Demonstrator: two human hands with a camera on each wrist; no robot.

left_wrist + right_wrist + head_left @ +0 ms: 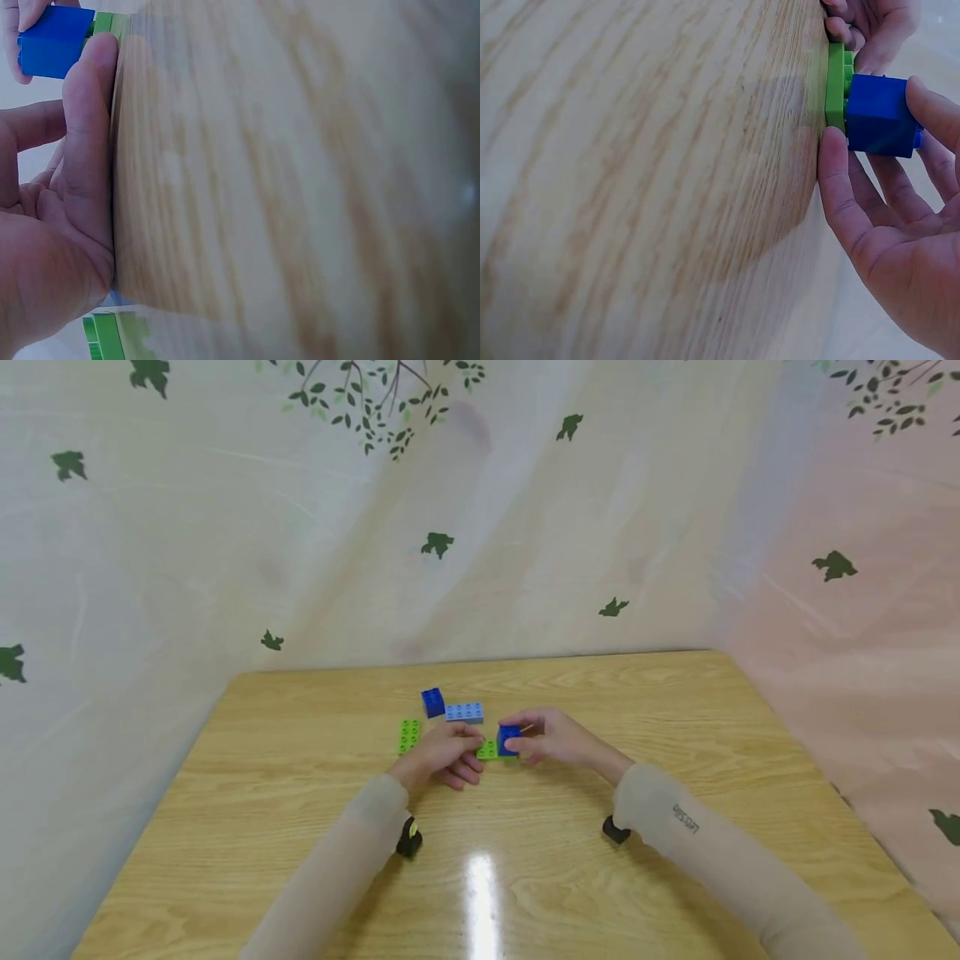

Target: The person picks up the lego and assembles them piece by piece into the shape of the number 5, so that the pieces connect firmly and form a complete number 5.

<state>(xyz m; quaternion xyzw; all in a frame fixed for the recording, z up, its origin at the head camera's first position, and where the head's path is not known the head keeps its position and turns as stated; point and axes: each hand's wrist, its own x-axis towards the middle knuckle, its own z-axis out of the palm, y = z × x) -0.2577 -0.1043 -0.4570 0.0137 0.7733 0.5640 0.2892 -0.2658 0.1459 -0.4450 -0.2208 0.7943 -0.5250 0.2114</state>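
Observation:
My right hand [555,739] holds a dark blue toy building brick [508,740] between thumb and fingers. That brick stands over the right part of a flat green building brick [487,750] on the table. In the right wrist view the blue brick [881,116] tilts slightly against the studs of the green brick [835,86]; whether it is fully seated I cannot tell. At the green brick's left end, my left hand [444,753] pinches it with thumb and forefinger, the other fingers loosely bent near the tabletop. One right fingertip [832,142] lies beside the green brick's near end.
Behind my left hand lie a light blue brick [464,712] and another dark blue brick [432,702]. A second flat green brick [408,735] is left of that hand. The wooden table [300,827] ends at a leaf-patterned cloth backdrop [525,527].

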